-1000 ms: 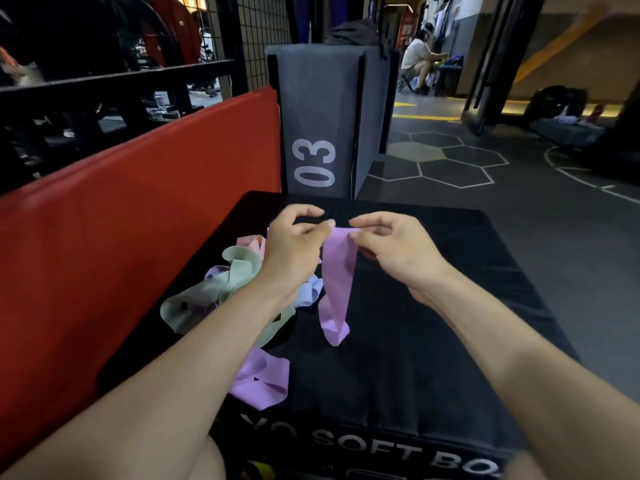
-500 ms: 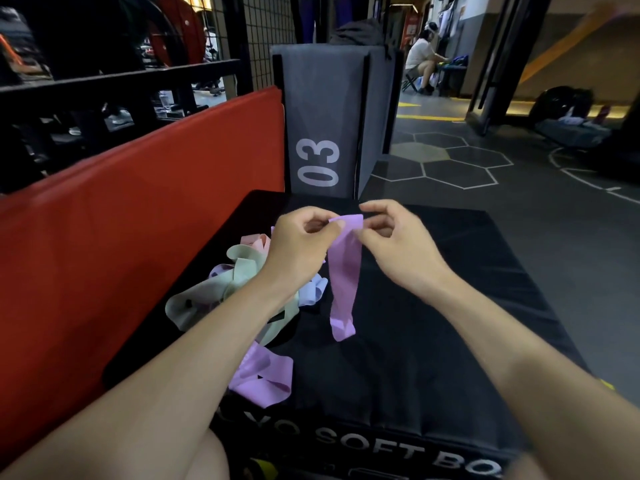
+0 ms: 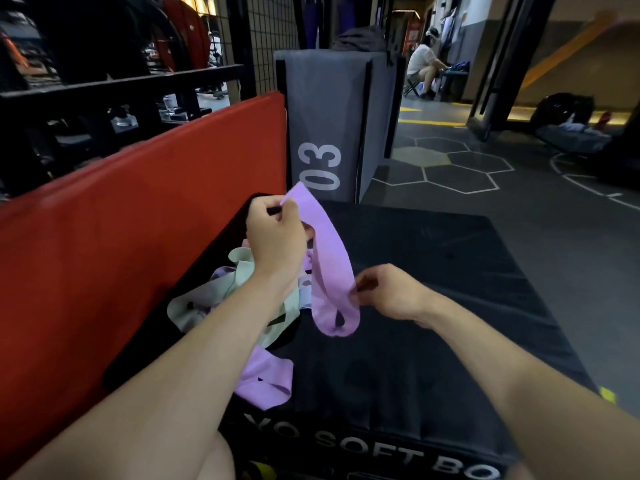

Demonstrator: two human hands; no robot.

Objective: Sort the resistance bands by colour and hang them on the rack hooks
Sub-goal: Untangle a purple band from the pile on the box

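We have the purple band (image 3: pixel 329 261) up off the box (image 3: pixel 433 306), stretched as a loop between both hands. Our left hand (image 3: pixel 275 237) grips its top end in a curled fist, raised near the red pad (image 3: pixel 138 220); our right hand (image 3: pixel 388 292) pinches the band's lower edge between thumb and fingers, so the bottom of the loop sags just below it. The rest lie in a pile (image 3: pixel 235 299) on the box under the left forearm: pale green, pale blue and pink ones tangled together, with a second purple band (image 3: pixel 266 379) nearer to us.

To do this step well, we judge we should pull the loop open and flat, with no twist, so that it slips over a hook cleanly. We should keep the left grip firm, since stretchy rubber can snap back. No rack hooks are plainly visible, so we need to find them first.
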